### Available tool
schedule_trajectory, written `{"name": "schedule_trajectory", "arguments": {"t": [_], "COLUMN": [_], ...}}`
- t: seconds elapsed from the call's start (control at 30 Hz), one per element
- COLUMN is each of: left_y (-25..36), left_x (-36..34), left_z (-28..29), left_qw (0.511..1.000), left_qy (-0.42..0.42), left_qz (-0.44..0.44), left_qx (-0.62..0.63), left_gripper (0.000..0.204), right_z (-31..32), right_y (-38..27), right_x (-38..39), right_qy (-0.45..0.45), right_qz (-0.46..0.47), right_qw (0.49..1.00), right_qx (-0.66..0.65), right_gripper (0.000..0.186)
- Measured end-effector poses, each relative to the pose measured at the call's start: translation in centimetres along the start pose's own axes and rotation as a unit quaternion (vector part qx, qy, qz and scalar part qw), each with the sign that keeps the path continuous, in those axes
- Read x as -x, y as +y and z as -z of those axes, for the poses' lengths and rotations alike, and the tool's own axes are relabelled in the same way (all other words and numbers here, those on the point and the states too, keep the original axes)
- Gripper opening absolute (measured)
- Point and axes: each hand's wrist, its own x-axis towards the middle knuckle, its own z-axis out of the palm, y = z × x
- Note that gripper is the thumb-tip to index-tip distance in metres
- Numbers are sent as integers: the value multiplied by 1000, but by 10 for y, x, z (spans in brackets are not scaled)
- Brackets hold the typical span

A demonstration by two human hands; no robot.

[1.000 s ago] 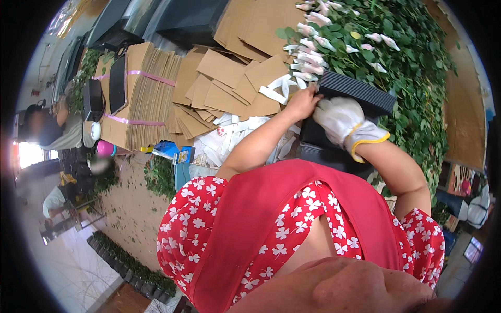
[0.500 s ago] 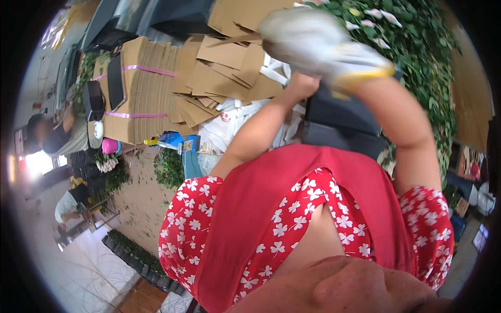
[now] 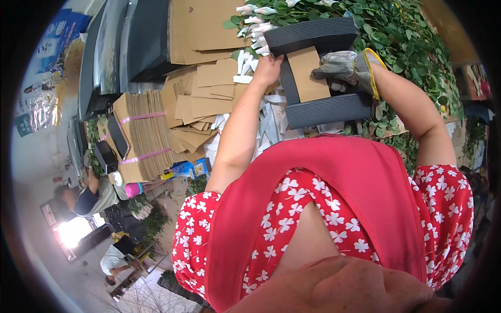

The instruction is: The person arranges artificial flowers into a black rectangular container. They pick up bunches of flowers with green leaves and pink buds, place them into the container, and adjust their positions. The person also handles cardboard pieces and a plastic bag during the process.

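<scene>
A black ribbed sheet [image 3: 327,110] lies before me, its far and near ends standing up as flaps. On its flat middle rests a brown cardboard piece [image 3: 309,78], set slightly aslant. My left hand [image 3: 269,71], bare, grips the sheet's left edge with its fingers closed. On my right hand [image 3: 339,70] is a grey-and-white work glove with a yellow cuff. It is closed on the cardboard piece's right side, the fingertips over its top face; the underside of this grip is hidden. White-wrapped flower heads [image 3: 255,34] lie just beyond my left hand.
Leafy green stems [image 3: 396,57] cover the table on the right. To the left lie loose cardboard pieces [image 3: 209,96] and a strapped cardboard stack [image 3: 143,125]. Large black sheets [image 3: 148,44] lean at the far left. Two people [image 3: 86,195] are farther off on the left.
My gloved right hand, raised and blurred before, has come down onto the cardboard piece. The black sheet now shows with its ends raised. My view has shifted.
</scene>
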Motion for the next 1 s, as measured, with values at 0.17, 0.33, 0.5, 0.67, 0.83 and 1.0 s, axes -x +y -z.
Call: {"name": "schedule_trajectory", "arguments": {"t": [0.17, 0.33, 0.5, 0.67, 0.83, 1.0], "left_y": [14, 112, 68, 75, 107, 108], "left_x": [9, 46, 37, 28, 34, 64], "left_z": [12, 50, 9, 12, 25, 18], "left_qw": [997, 925, 933, 910, 892, 939], "left_qy": [-38, -242, -192, -272, -324, -303], "left_qz": [44, -6, -254, -218, -185, -86], "left_qx": [-47, -293, -168, -225, -255, -136], "left_gripper": [40, 30, 99, 110, 89, 47], "right_z": [5, -7, -8, -30, 1, 198], "right_y": [-20, 29, -5, -21, 1, 33], "right_x": [3, -25, -25, -18, -23, -11], "right_qy": [-40, -21, -39, 11, -80, 437], "right_qz": [-30, 60, -24, 88, 103, 65], "right_qw": [990, 990, 939, 938, 967, 860], "right_qx": [130, 129, 341, 334, 217, 254], "right_gripper": [40, 34, 34, 31, 36, 17]}}
